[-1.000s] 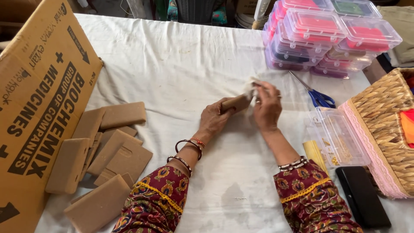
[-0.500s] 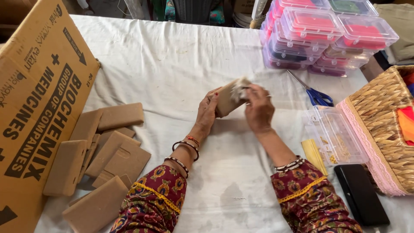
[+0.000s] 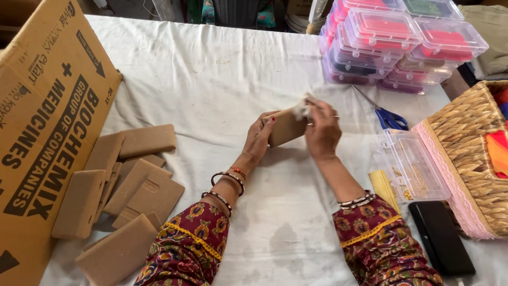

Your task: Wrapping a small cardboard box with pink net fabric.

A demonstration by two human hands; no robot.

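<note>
Head view showed our left hand clenched on a brown board above the bench, our right hand pinching white wadding against its top; it looked light and stiff, best gripped by its edges.

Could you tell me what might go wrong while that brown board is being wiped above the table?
The left hand holds the brown board only by one end while the right hand rubs it with a white wad; it could slip. The open scissors lie close by the right hand, so a stray reach might catch them. The clear plastic box by the right forearm could get knocked.
</note>
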